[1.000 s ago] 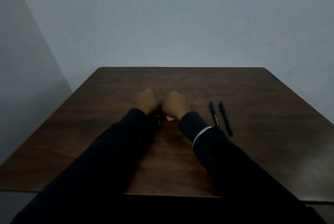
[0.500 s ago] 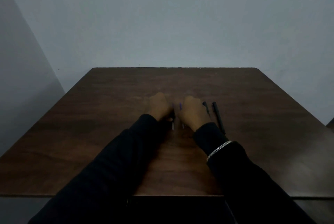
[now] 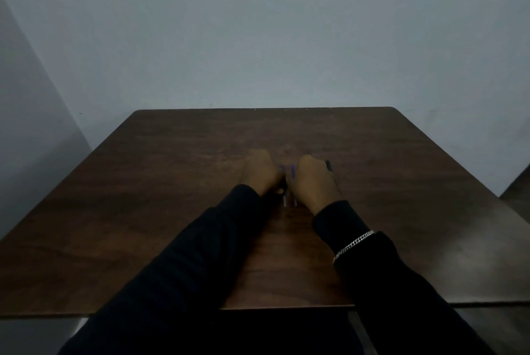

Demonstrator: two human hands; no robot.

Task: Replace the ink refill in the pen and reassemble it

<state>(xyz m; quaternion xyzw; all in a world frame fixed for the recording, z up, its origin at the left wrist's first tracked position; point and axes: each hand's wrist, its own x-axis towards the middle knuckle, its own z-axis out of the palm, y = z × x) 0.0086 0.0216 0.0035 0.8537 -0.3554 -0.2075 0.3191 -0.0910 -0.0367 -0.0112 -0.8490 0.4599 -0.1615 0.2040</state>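
both hands rest knuckles-up near the middle of the dark wooden surface (image 3: 172,211), close together but with a narrow gap between them. the left hand (image 3: 261,175) is curled, and a dark pen piece (image 3: 284,192) shows at its inner edge, so its grip seems closed on that part, though the fingers are hidden underneath. the right hand (image 3: 312,182) is curled too; whether its grip holds anything i cannot tell. in the gap lie two thin refills (image 3: 292,179), side by side, purple toward the far end and pale toward the near end. a dark pen tip (image 3: 328,166) pokes out just beyond the right hand. the step looks like the swap itself: pen apart, refills laid out. next calls for picking the fresh refill, sliding it straight into the barrel, then closing the pen. the dim light makes telling the refills apart hard.
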